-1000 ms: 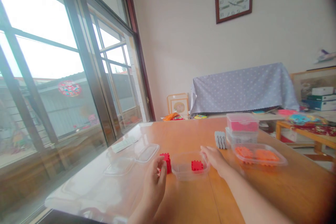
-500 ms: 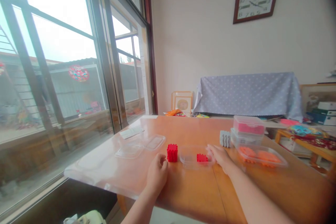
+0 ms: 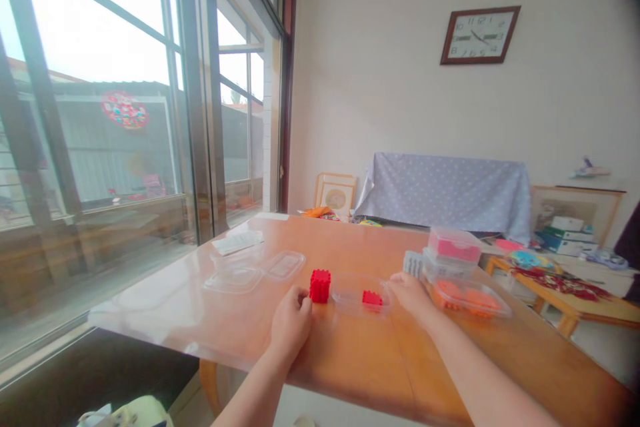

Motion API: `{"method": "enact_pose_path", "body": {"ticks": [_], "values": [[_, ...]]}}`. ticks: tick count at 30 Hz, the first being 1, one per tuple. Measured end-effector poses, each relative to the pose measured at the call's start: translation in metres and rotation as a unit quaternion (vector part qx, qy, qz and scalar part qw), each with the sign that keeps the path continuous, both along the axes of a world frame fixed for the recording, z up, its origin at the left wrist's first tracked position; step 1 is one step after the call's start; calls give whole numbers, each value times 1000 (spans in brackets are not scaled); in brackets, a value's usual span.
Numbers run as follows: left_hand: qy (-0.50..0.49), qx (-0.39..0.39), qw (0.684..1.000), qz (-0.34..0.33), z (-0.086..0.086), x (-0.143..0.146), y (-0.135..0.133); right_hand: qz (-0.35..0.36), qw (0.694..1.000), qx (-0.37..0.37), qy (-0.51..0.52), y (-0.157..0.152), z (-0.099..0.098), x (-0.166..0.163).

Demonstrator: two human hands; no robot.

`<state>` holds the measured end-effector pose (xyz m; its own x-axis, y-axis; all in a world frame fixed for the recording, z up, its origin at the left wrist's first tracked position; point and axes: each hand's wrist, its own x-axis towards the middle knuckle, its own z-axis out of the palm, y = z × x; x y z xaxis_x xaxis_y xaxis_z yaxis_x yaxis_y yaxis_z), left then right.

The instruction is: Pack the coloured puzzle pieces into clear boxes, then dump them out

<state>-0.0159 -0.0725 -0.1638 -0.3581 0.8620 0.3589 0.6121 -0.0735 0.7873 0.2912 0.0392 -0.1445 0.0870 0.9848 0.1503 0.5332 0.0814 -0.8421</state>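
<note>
Noted notched red stack (image 3: pixel 320 287) at nine o'clock of clear plastic tub (image 3: pixel 348 301), left hand (image 3: pixel 291 319) curled alongside; right hand (image 3: pixel 411 295) at three o'clock. Cannot confirm grips.

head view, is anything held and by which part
Cannot tell: the right hand is at the clear tub's right rim, left hand beside the red stack.

My left hand (image 3: pixel 291 320) lower centre, tile stack (image 3: pixel 320 287) just right, then a plastic tub (image 3: pixel 346 296) with tiles (image 3: pixel 372 298) inside, my right hand (image 3: pixel 411 295) at its right rim
</note>
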Motion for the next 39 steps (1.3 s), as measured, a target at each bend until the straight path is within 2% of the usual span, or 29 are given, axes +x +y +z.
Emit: {"method": "enact_pose_path", "body": {"ticks": [2, 5, 11, 16, 27, 39], "values": [[-3, 2, 1000, -1, -1, 0, 1, 2, 997, 34, -65, 5, 10, -3], [-6, 1, 1000, -7, -2, -1, 2, 54, 983, 53, -167, 11, 25, -17], [-7, -10, 1000, -6, 0, -2, 2, 119, 955, 19, -270, 13, 44, -56], [-12, -11, 1000, -11, 1, -2, 1, 143, 921, -11, -362, 5, 53, -72], [-8, -17, 1000, -6, -2, -2, 5, 196, 853, -46, -482, 10, 40, -66], [-5, -29, 1000, -5, 0, -2, 3, 200, 842, -25, -501, 17, 44, -61]]}}
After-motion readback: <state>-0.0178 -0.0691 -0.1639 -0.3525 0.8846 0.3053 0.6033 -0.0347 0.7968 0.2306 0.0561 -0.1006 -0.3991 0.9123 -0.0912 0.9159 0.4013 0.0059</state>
